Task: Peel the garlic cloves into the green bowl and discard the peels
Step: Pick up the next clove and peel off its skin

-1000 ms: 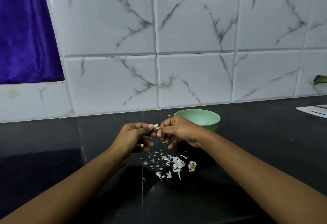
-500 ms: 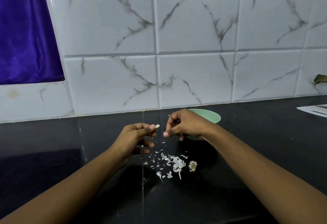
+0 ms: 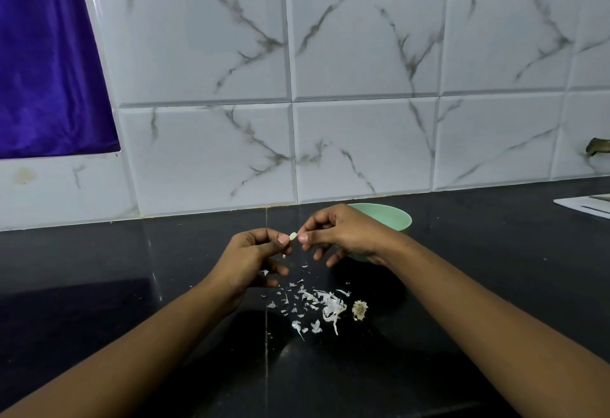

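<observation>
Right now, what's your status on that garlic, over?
Left hand pinches clove; right hand pinches its other end. Bowl behind right hand. Peels on counter, nothing in the way.

I have only one view, from the camera worn on my head. It faces forward and tilts down over the dark counter (image 3: pixel 99 285), close in. The green bowl (image 3: pixel 392 218) lies near mid-frame. The tiled wall (image 3: pixel 363 140) stands right behind it, and my left hand (image 3: pixel 251 259) and right hand (image 3: pixel 343 232) meet just left of it, nearer me.
</observation>
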{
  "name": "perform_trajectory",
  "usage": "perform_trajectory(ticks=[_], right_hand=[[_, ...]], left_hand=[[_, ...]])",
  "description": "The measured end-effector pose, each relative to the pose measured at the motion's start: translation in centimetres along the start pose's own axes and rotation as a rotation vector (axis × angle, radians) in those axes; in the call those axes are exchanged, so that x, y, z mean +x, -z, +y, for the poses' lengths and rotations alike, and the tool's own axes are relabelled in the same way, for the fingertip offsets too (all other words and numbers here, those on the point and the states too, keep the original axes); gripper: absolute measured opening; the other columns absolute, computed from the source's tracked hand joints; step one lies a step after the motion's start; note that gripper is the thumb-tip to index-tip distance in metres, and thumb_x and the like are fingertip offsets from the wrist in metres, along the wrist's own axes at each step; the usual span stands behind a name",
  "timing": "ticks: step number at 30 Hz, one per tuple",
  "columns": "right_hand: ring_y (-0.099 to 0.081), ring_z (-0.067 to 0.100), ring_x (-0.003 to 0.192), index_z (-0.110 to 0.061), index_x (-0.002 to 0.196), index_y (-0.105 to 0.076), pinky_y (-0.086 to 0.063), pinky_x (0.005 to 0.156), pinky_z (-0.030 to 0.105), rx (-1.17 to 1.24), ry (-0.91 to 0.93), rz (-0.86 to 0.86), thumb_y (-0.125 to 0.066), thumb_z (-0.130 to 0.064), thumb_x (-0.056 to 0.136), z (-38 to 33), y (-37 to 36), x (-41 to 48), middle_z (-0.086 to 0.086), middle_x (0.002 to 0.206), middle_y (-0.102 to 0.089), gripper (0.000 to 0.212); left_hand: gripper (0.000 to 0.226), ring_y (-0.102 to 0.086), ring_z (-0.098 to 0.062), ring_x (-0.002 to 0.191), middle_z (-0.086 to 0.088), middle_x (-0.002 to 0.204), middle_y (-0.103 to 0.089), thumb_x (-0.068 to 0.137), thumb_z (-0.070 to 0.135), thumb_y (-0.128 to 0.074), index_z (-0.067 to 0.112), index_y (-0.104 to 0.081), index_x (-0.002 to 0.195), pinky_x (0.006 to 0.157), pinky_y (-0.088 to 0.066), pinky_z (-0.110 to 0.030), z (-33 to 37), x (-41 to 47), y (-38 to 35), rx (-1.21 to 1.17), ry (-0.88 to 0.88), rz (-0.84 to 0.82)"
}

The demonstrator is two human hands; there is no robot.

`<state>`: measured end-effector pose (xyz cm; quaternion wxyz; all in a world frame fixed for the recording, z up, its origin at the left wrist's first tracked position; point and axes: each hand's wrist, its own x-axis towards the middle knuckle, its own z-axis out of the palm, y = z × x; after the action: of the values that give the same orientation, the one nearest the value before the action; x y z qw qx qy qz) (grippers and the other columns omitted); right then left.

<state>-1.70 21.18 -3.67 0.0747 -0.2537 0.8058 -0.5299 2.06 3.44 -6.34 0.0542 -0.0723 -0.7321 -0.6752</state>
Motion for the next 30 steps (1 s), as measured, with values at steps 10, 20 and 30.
perform_trajectory(ticks=[10,20,30], right_hand=[[-0.061,0.009,0.057,-0.01,0.084,-0.065,-0.051,0.05,0.023,0.059,0.063,0.068,-0.068,-0.009,0.085,0.37,-1.15,0.33,0.001,0.073,-0.065,0.003],[-0.061,0.009,0.063,-0.016,0.081,-0.066,-0.053,0.051,0.025,-0.003,0.123,0.111,-0.067,-0.002,0.082,0.23,-1.08,0.3,-0.004,0.068,-0.063,0.014],[-0.061,0.01,0.058,-0.009,0.075,-0.067,-0.051,0.051,0.022,0.059,0.079,0.051,-0.074,-0.016,0.079,-0.02,-0.88,0.0,0.005,0.072,-0.067,0.011]], left_hand=[[0.01,-0.06,-0.014,0.049,-0.002,0.075,-0.067,0.09,0.013,-0.061,0.01,-0.064,0.081,0.041,-0.044,-0.021,-0.16,0.03,-0.16,0.094,-0.081,0.025],[0.014,-0.06,-0.015,0.047,-0.002,0.072,-0.063,0.093,0.014,-0.058,0.01,-0.063,0.08,0.042,-0.043,-0.022,-0.07,0.06,-0.04,0.121,-0.095,0.032],[0.011,-0.065,-0.02,0.049,-0.004,0.071,-0.067,0.087,0.021,-0.067,0.014,-0.064,0.078,0.048,-0.05,-0.03,-0.24,-0.08,-0.03,0.359,-0.25,0.102]])
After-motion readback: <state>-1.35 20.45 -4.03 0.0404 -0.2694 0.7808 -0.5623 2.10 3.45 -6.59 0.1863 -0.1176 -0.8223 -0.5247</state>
